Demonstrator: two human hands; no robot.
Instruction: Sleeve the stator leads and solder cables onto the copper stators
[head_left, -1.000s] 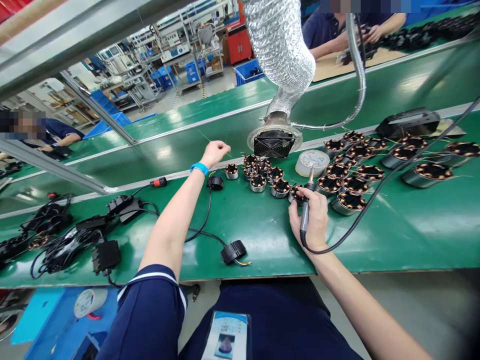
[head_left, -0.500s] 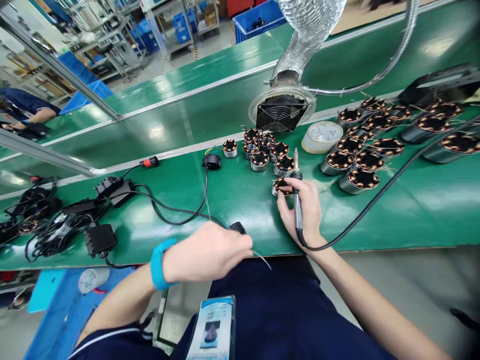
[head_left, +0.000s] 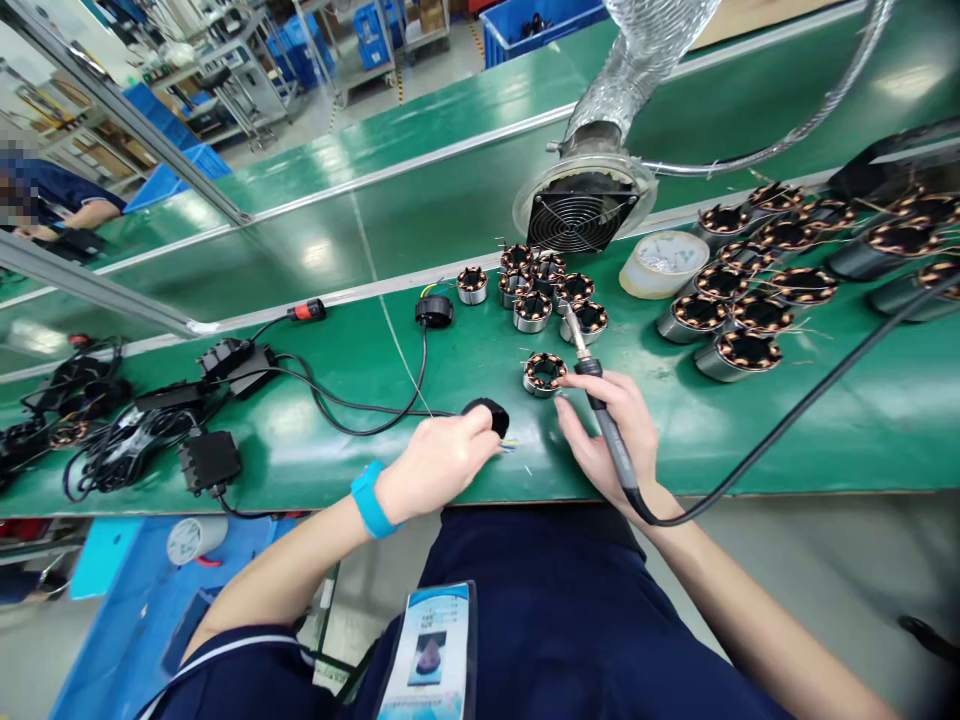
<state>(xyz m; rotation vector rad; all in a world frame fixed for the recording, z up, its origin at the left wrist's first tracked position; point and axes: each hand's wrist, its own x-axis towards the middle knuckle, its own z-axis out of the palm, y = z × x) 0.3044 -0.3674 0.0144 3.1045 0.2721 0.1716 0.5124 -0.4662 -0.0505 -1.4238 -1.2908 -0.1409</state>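
My right hand (head_left: 621,435) is closed around a soldering iron (head_left: 616,450), its metal tip pointing up and away. The index fingertip of that hand is at the edge of a single motor stator (head_left: 543,376) with copper windings; whether it touches I cannot tell. My left hand (head_left: 439,462) is closed on a thin strand of solder wire (head_left: 405,362) that runs up behind it. Its fingers are at a black round cap (head_left: 491,414) on a cable, partly hidden by the hand. Short coloured wires (head_left: 508,446) stick out by the fingertips.
Several stators (head_left: 532,310) stand behind, with more at the right (head_left: 739,355). A fume-extractor fan (head_left: 581,222) hangs over the bench by a pale round tub (head_left: 664,264). Another black cap (head_left: 434,310), cables and black boxes (head_left: 210,460) lie left. A person's arm (head_left: 94,214) shows far left.
My left hand has moved up and right to the black cap and its wires. My right hand's fingers have loosened from the stator, which now sits further left. The view has shifted slightly.
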